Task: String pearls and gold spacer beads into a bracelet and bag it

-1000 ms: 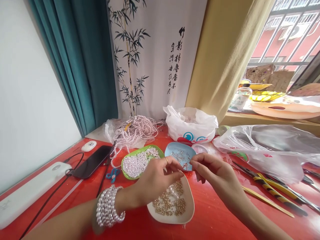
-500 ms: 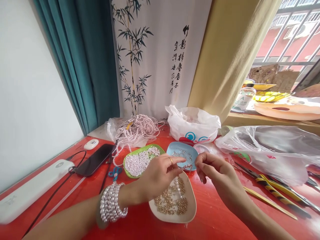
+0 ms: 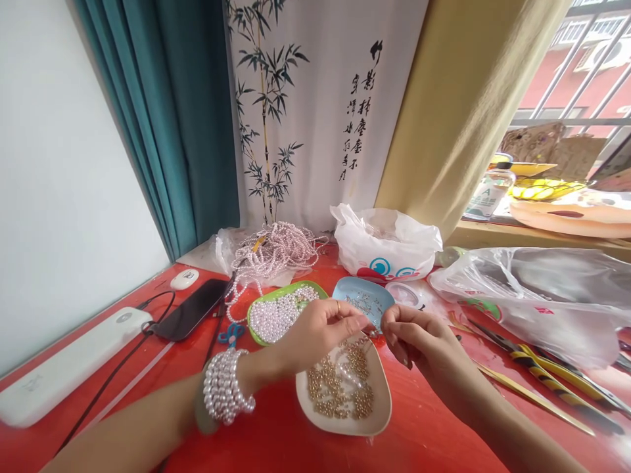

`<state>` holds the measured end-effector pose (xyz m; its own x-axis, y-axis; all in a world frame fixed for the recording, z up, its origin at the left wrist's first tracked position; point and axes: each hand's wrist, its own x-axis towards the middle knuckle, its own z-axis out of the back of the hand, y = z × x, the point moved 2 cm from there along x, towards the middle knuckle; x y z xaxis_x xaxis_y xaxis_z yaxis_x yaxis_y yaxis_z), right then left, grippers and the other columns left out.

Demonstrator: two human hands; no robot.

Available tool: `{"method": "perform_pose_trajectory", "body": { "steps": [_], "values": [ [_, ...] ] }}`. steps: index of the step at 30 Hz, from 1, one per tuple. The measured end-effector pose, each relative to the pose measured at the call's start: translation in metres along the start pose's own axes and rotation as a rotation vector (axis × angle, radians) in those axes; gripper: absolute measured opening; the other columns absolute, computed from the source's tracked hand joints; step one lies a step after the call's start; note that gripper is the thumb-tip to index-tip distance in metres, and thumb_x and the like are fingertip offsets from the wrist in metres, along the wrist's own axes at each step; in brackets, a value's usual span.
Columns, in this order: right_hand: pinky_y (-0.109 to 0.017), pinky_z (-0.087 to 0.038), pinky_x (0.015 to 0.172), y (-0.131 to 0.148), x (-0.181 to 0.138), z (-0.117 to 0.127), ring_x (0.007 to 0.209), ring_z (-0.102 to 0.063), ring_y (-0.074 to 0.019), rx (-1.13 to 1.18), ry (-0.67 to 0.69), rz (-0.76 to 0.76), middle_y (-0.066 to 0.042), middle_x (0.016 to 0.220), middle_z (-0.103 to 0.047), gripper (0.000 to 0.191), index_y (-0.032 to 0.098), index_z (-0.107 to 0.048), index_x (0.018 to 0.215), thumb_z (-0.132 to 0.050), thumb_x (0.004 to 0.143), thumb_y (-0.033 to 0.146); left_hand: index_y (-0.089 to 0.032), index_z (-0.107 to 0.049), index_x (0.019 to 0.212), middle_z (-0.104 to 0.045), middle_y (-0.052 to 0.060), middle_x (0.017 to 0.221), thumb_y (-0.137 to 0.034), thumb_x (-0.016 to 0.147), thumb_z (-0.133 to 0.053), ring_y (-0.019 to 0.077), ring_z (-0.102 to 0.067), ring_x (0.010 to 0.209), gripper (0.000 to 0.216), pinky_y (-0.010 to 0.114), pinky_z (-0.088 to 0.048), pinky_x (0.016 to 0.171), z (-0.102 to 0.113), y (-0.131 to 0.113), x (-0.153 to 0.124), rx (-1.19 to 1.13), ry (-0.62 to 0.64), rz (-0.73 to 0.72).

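My left hand and my right hand meet fingertip to fingertip above a cream dish of gold beads. Both are pinched on something very small that I cannot make out. A thick pearl bracelet wraps my left wrist. Just beyond my fingers sits a blue dish holding small metal pieces. To its left is a green dish of white pearls.
On the red table lie pliers and tools with yellow handles at the right, plastic bags behind, pearl strands, blue scissors, a phone and a white power bank at the left.
My two hands have drawn closer together over the cream dish, and the view has shifted slightly. Both pinches stay closed.
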<state>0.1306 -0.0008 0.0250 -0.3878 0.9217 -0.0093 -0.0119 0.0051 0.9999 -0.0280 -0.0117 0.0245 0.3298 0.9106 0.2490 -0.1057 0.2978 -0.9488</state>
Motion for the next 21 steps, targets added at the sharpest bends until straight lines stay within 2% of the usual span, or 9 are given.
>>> {"method": "perform_pose_trajectory", "body": {
  "steps": [4,9,17,21],
  "values": [
    [-0.022,-0.021,0.044,-0.004,0.000,-0.004,0.042,-0.029,-0.0066,-0.087,0.005,-0.025,0.007,0.044,-0.038,0.013,0.017,-0.049,0.061,-0.051,0.070,0.026,-0.013,-0.066,0.073,-0.061,0.002,0.066,-0.029,0.066,-0.068,0.0112,-0.054,0.063,0.018,0.024,-0.041,0.063,-0.001,0.009,0.002,-0.294,0.067,0.239],
    [-0.022,-0.019,0.043,-0.004,0.000,-0.008,0.043,-0.028,-0.0059,-0.071,0.014,-0.029,0.007,0.046,-0.037,0.011,0.017,-0.049,0.060,-0.050,0.067,0.024,-0.012,-0.063,0.064,-0.057,-0.001,0.059,-0.022,0.061,-0.067,0.0080,-0.050,0.056,0.011,0.023,-0.040,0.061,-0.002,0.010,0.002,-0.376,0.096,0.366],
    [-0.023,-0.021,0.045,-0.006,-0.001,-0.008,0.043,-0.026,-0.0062,0.016,0.005,-0.025,0.008,0.044,-0.035,0.008,0.017,-0.048,0.059,-0.050,0.065,0.022,-0.011,-0.058,0.063,-0.059,0.001,0.059,-0.021,0.065,-0.059,0.0081,-0.053,0.051,0.010,0.022,-0.040,0.053,-0.010,0.013,0.000,-0.460,0.222,0.407],
    [-0.023,-0.020,0.044,-0.008,0.002,-0.004,0.043,-0.026,-0.0063,0.066,-0.001,0.003,0.008,0.043,-0.035,0.011,0.017,-0.048,0.059,-0.051,0.067,0.023,-0.012,-0.056,0.068,-0.054,-0.001,0.060,-0.026,0.068,-0.062,0.0065,-0.049,0.047,0.015,0.021,-0.039,0.049,-0.010,0.012,-0.001,-0.525,0.188,0.389]
  ]
}}
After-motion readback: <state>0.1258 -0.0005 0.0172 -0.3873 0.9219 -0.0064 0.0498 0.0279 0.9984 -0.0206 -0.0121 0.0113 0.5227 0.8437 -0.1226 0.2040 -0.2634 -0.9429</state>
